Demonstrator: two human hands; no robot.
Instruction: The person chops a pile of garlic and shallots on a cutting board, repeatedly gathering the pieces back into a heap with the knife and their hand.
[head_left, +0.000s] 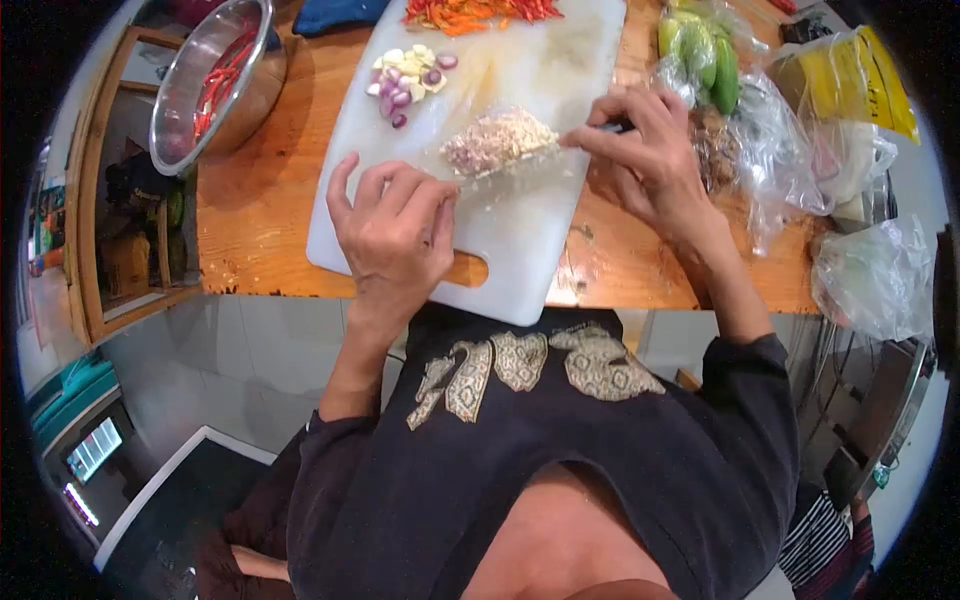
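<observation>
My right hand (650, 150) is closed on the dark handle of a knife (545, 154). Its thin blade, hard to make out, runs along the near side of a mound of finely minced shallot and garlic (500, 140). At the other end, the thumb and forefinger of my left hand (395, 225) pinch together at the blade's tip, with the little finger raised. Beneath everything lies a white cutting board (525, 255). Whole peeled shallots and garlic cloves (405, 85) sit farther up the board, and sliced red and orange chillies (475, 14) are at its far end.
A steel bowl (265, 85) with red chillies stands at the wooden table's (260, 225) left edge. On the right are bagged green vegetables (705, 60), clear plastic bags (775, 140) and a yellow packet (850, 80). Another person's arm (260, 563) shows at lower left.
</observation>
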